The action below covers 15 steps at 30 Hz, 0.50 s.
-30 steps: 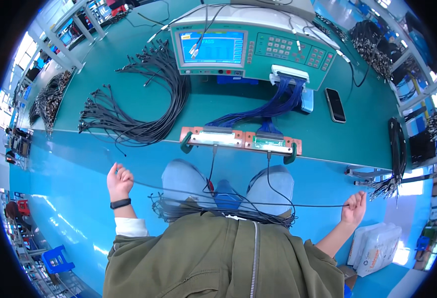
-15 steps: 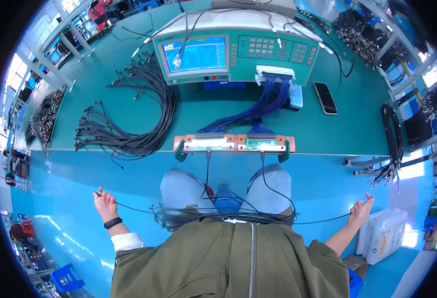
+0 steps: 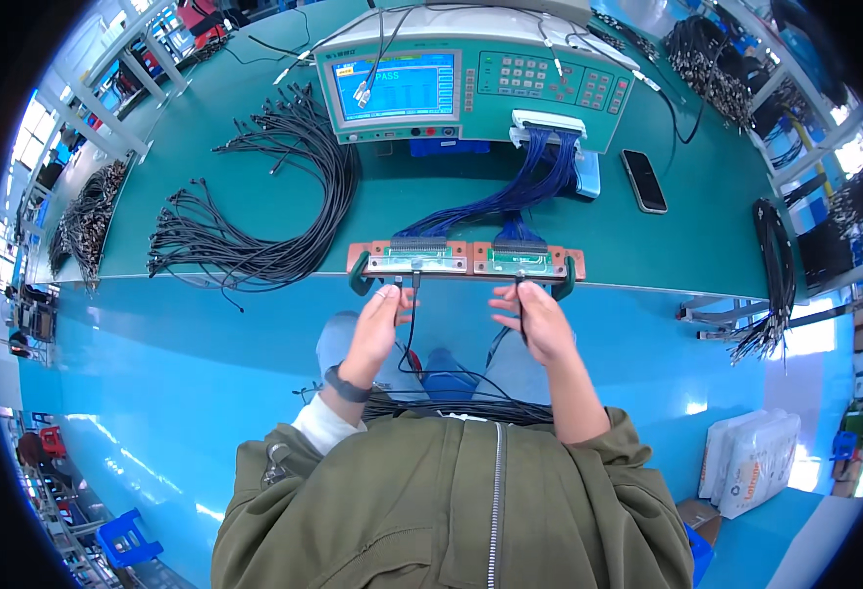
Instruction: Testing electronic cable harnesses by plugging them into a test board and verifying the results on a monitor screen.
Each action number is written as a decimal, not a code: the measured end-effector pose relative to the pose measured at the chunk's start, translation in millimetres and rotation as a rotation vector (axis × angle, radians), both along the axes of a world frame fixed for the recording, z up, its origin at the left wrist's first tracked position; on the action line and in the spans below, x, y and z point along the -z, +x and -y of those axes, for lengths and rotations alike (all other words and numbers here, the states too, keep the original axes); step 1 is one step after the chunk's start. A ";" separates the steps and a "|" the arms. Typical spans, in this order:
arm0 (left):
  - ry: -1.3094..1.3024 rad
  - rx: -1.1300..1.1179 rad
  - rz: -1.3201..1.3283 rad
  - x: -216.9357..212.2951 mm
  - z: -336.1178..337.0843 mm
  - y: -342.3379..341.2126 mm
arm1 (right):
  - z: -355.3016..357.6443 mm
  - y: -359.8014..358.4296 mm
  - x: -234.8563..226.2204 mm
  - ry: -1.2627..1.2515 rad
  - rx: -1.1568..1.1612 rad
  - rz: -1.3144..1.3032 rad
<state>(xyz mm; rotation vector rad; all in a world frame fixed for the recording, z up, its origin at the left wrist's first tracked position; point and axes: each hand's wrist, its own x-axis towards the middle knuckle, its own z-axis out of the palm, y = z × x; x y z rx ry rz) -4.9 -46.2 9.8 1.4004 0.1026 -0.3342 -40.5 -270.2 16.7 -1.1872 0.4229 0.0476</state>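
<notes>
With each hand pinching one plug of the thin black cable [image 3: 411,339], the left hand [image 3: 380,329] and right hand [image 3: 537,321] should push both plugs squarely up into the test fixture [image 3: 466,260] sockets at the desk [image 3: 255,211] edge.

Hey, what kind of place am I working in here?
Probably a cable-testing station in an electronics factory: a green benchtop tester with a blue screen, bundles of thin black cables, and an orange connector fixture on the bench edge.

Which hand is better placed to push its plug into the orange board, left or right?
Probably the left hand: its cable plug sits right under the orange test board. The right hand holds its plug slightly lower.
</notes>
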 end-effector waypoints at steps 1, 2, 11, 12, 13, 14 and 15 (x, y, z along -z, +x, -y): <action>-0.115 -0.014 -0.039 1.6 7.5 3.7 | -3.5 5.0 -4.5 0.125 0.041 -0.040; -0.114 -0.008 -0.041 0.7 14.6 6.1 | -1.7 4.1 -2.4 0.125 0.047 -0.041; -0.194 -0.015 -0.042 12.1 30.5 17.4 | -1.5 -24.0 28.2 0.095 -0.003 -0.054; -0.200 -0.009 -0.039 12.0 33.8 13.3 | 1.7 -20.9 26.8 0.090 0.003 -0.050; -0.226 -0.058 -0.031 10.6 38.0 8.0 | 4.3 -15.7 25.0 0.072 -0.015 -0.058; -0.251 -0.109 -0.029 9.6 42.4 -1.2 | 6.6 -13.4 23.8 0.053 -0.034 -0.073; -0.276 -0.162 -0.028 9.1 46.2 -9.6 | 8.5 -11.8 22.8 0.035 -0.055 -0.088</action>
